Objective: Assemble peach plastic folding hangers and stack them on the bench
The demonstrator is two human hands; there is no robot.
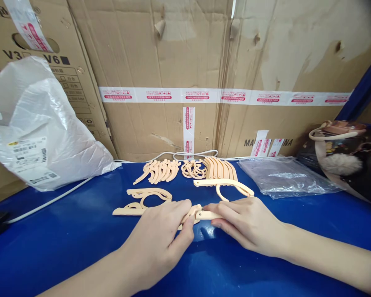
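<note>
L hand (pixel 170 235) & R hand (pixel 253 222) are meeting low over the blue bench (pixel 80 231), working on cream plastic pcs that are looking like folding-hanger parts. L fingers are pinching a curved hanger part (pixel 192 212) betw. thumb & index; R fingers are gripping a straight-edged hanger arm (pixel 207 215), w/ a small hole showing at its inner end. The 2 ends are sitting right up against each other, in front of the supply pcs; can't tell if they're already engaged, as fingertips are covering much of the joint. A pale edge is also peeking out below the L thumb; unclear if same pc.

Step in hand, as judged: the hands are prob. mating the 2 parts at the hole. Next move is calling for lining up hole & mating end, then pressing evenly w/ both thumbs, w/o letting the arm twist.

Just beyond the L hand, a hanger assembly (pixel 144 191) is lying on the bench; a 2nd assembly (pixel 214 182) is lying beyond the R hand. Behind, S-curved pcs (pixel 160 171), ring-like hook pcs (pixel 191 169) & a row of hanger arms (pixel 221 169) are waiting side by side. A clear plastic bag (pixel 287 175) is lying to their right.
</note>
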